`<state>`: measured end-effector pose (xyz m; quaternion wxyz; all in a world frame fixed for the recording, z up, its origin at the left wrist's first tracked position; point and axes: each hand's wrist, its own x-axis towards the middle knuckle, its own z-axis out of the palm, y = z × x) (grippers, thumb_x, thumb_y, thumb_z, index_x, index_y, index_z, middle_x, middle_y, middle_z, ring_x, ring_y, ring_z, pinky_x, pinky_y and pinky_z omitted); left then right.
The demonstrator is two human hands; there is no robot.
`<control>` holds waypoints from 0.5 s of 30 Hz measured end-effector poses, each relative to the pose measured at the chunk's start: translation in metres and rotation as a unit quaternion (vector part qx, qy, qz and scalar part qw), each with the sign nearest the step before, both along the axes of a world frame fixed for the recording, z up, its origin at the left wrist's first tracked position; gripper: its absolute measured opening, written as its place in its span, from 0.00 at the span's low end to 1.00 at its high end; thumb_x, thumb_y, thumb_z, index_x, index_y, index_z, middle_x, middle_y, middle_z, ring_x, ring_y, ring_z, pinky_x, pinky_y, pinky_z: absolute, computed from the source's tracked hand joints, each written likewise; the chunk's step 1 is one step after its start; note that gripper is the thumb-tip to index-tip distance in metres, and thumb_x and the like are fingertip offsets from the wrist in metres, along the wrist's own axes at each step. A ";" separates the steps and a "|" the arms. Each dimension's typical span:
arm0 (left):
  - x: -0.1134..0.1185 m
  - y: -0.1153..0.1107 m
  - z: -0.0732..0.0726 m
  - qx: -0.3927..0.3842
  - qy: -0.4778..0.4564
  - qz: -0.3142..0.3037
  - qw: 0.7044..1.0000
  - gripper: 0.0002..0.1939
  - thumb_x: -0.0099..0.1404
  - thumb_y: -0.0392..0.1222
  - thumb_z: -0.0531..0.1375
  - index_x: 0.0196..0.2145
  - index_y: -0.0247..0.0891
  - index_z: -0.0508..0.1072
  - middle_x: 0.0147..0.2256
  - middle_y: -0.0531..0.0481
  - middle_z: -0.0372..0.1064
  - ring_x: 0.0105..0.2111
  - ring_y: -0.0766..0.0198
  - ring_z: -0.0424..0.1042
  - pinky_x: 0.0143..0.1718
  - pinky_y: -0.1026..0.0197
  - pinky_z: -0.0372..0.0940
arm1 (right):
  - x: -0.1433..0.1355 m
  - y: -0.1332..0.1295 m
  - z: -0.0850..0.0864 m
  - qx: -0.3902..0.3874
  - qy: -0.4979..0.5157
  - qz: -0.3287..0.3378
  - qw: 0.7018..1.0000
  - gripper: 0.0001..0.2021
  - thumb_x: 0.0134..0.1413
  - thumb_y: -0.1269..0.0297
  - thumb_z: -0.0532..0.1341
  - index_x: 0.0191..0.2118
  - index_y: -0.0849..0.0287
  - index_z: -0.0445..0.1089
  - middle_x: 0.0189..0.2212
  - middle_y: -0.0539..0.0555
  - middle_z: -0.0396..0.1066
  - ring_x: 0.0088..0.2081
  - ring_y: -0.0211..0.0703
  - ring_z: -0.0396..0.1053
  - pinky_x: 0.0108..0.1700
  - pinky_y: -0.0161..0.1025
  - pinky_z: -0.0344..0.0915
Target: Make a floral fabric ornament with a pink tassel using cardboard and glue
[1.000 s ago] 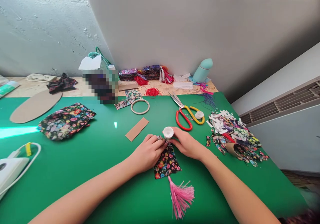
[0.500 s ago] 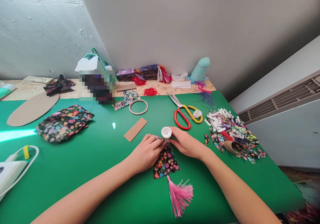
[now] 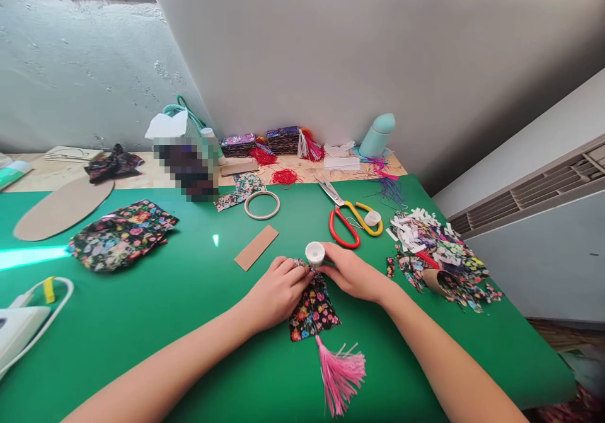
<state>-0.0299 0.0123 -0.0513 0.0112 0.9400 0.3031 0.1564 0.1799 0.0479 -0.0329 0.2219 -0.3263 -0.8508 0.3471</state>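
A piece of black floral fabric (image 3: 316, 309) lies on the green table in front of me, gathered at its upper end. From its lower edge a pink tassel (image 3: 341, 372) spreads over the mat. My left hand (image 3: 281, 287) is closed on the gathered end, fingertips curled over the cloth. In my right hand (image 3: 352, 273) is a white round-ended object (image 3: 314, 253), gripped between thumb and fingers. Its flat recessed end faces up, and its lower part is hidden against the fabric. The two hands almost meet there.
Red-and-yellow-handled scissors (image 3: 347, 215) lie beyond my right hand, a small white cap-like piece (image 3: 373, 219) at their handle. Scraps (image 3: 439, 259) are heaped at right. A cardboard strip (image 3: 256, 247), a ring (image 3: 262, 205) and floral cloth (image 3: 123, 235) lie to the left.
The view has shifted very slightly, with things sitting a little lower in it. Both hands keep the same hold on the fabric and the white object.
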 end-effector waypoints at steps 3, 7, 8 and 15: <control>0.000 0.000 0.001 -0.006 0.000 0.003 1.000 0.14 0.66 0.31 0.49 0.47 0.32 0.68 0.37 0.43 0.69 0.39 0.57 0.65 0.42 0.52 0.60 | -0.002 0.002 -0.001 -0.001 0.014 0.004 1.000 0.17 0.61 0.71 0.52 0.56 0.57 0.57 0.52 0.60 0.66 0.53 0.48 0.64 0.54 0.50 0.64; 0.001 0.000 0.002 -0.003 -0.001 0.004 1.000 0.14 0.66 0.31 0.50 0.48 0.32 0.68 0.36 0.43 0.69 0.38 0.57 0.65 0.41 0.52 0.60 | -0.001 0.001 0.000 -0.005 0.013 -0.005 1.000 0.18 0.61 0.70 0.53 0.56 0.57 0.57 0.53 0.60 0.66 0.53 0.48 0.64 0.54 0.50 0.64; 0.001 0.000 0.002 -0.002 -0.001 0.005 1.000 0.14 0.66 0.31 0.50 0.48 0.32 0.68 0.36 0.43 0.69 0.37 0.57 0.65 0.41 0.52 0.60 | 0.000 0.000 0.000 -0.005 0.009 -0.004 1.000 0.18 0.61 0.70 0.53 0.56 0.57 0.57 0.52 0.60 0.66 0.53 0.48 0.64 0.54 0.50 0.64; 0.001 -0.001 0.000 0.008 -0.003 0.011 1.000 0.14 0.66 0.31 0.50 0.47 0.34 0.69 0.36 0.44 0.69 0.39 0.58 0.66 0.44 0.51 0.58 | -0.002 -0.002 0.000 0.007 0.015 -0.008 1.000 0.18 0.61 0.71 0.53 0.56 0.57 0.57 0.51 0.60 0.66 0.53 0.48 0.64 0.53 0.50 0.65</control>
